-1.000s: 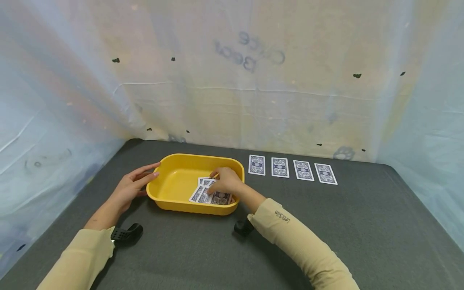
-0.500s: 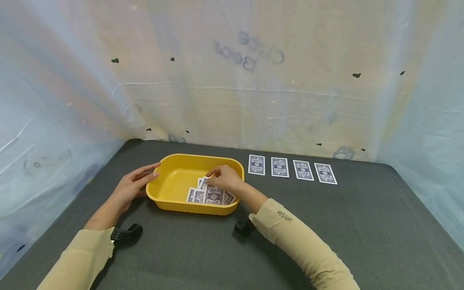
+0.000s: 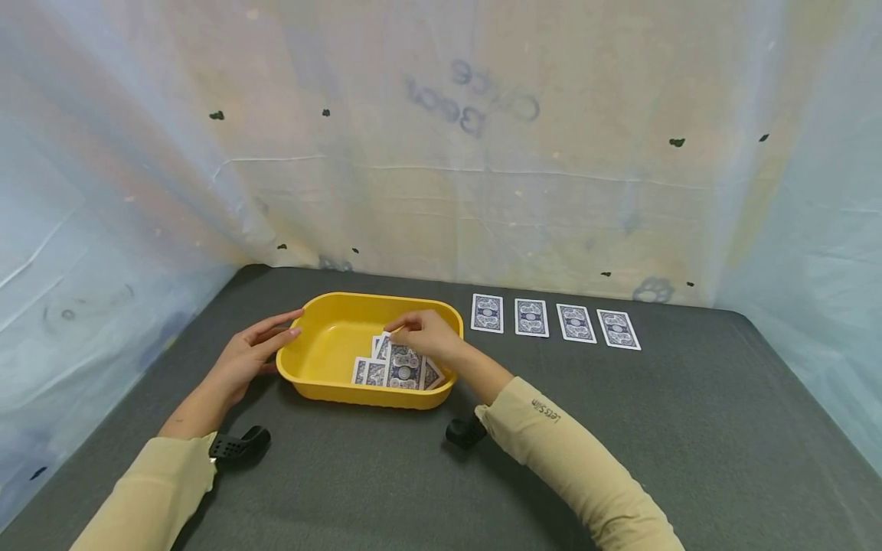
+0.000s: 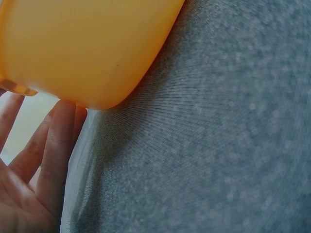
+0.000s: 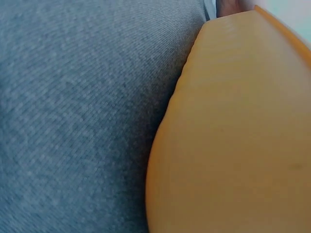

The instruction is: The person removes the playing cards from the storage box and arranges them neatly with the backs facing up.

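Note:
In the head view a yellow plastic tray (image 3: 365, 396) stands on the dark table, with several patterned, face-down playing cards (image 3: 375, 373) spread in its right part. My right hand (image 3: 429, 334) reaches in over the right side and pinches the upper end of a playing card (image 3: 404, 369) between thumb and fingers. My left hand (image 3: 251, 353) touches the tray's left end, its fingers fairly straight. In the left wrist view the left fingers (image 4: 57, 145) lie against the outer wall. The right wrist view shows mainly the tray's outside (image 5: 233, 136); the right hand's grip is hidden there.
Face-down cards (image 3: 531, 317) lie spaced in a row on the dark cloth (image 3: 358, 482), right of the tray. A pale plastic sheet (image 3: 441, 191) hangs behind the table and along both sides. Each wrist wears a black device (image 3: 241, 444).
My right hand has shifted slightly left and away from me inside the tray, and the card at its fingers now shows more of its back. Other cards have shifted. The left hand stays put.

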### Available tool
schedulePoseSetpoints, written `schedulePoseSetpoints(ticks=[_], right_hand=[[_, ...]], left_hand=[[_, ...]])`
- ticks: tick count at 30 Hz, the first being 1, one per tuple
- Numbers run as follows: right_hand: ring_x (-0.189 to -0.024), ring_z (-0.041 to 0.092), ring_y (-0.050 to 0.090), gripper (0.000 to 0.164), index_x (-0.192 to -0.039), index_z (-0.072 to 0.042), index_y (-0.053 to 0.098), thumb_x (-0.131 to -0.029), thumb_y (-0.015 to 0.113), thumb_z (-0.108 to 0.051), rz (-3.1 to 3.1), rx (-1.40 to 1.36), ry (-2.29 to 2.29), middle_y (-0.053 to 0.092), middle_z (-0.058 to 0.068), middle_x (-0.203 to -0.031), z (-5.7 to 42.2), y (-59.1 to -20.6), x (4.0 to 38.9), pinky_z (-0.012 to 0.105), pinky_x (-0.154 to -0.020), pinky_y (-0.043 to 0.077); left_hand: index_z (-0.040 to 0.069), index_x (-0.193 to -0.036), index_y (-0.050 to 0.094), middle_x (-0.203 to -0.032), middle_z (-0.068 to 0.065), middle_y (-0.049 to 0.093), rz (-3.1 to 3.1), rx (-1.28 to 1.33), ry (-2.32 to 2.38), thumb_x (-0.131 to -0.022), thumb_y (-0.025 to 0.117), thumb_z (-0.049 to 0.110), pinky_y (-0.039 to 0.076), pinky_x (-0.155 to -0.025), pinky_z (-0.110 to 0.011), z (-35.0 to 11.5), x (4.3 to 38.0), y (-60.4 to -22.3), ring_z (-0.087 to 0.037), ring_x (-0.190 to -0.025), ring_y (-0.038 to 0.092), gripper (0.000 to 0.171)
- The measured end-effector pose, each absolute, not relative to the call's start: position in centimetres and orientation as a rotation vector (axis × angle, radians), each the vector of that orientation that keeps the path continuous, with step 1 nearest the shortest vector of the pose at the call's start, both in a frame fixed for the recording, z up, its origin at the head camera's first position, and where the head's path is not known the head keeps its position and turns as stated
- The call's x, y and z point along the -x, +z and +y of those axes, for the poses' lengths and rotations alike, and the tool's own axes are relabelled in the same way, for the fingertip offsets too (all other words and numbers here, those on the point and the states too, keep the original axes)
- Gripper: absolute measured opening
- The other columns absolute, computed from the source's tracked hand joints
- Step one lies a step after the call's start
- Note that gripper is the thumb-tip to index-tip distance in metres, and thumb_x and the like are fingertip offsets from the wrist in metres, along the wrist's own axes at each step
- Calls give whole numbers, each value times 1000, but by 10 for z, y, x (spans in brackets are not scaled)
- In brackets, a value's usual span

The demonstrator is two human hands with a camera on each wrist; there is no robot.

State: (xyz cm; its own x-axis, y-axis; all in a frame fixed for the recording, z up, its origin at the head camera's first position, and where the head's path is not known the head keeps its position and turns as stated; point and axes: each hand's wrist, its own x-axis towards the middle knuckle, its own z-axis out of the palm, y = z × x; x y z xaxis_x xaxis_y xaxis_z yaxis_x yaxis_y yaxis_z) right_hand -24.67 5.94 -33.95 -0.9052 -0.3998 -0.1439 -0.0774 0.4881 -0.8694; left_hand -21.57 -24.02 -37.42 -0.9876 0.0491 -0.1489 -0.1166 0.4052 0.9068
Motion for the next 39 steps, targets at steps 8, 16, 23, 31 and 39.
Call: schedulePoseSetpoints(ticks=[8, 16, 23, 31, 39], right_hand=[[-85, 13, 57, 22, -112, -4, 70, -91, 63, -8, 2376, 337, -1596, 69, 9, -103, 59, -339, 249, 22, -80, 48], [-88, 17, 55, 16, -105, -6, 72, -93, 62, -10, 2495, 243, -1742, 68, 7, -101, 62, -341, 252, 25, -79, 46], [-90, 18, 56, 17, -98, -9, 74, -95, 57, -7, 2611, 254, -1670, 67, 6, -104, 64, -340, 252, 27, -82, 48], [-73, 15, 47, 29, -101, -12, 77, -94, 49, -3, 2577, 246, -1566, 63, 7, -124, 67, -336, 251, 21, -56, 33], [-113, 23, 59, 22, -110, -7, 73, -89, 65, -6, 2513, 317, -1803, 65, 8, -120, 73, -334, 253, 35, -99, 46]], left_hand=[[28, -148, 37, -148, -16, 41, 2507, 61, 1632, -89, 55, 59, 54, -86, -36, -241, 215, -375, 4, -95, 56, 70], [28, -149, 37, -149, -16, 40, 2505, 52, 1625, -89, 55, 59, 54, -87, -38, -241, 214, -374, 4, -96, 55, 70], [27, -149, 37, -149, -16, 39, 2496, 65, 1639, -89, 56, 59, 54, -87, -37, -240, 215, -375, 4, -96, 55, 71], [27, -149, 38, -148, -16, 41, 2507, 71, 1643, -89, 56, 59, 55, -85, -35, -240, 215, -375, 3, -95, 56, 70], [27, -149, 37, -147, -16, 41, 2517, 64, 1630, -89, 56, 59, 54, -86, -37, -240, 215, -375, 1, -97, 56, 70]])
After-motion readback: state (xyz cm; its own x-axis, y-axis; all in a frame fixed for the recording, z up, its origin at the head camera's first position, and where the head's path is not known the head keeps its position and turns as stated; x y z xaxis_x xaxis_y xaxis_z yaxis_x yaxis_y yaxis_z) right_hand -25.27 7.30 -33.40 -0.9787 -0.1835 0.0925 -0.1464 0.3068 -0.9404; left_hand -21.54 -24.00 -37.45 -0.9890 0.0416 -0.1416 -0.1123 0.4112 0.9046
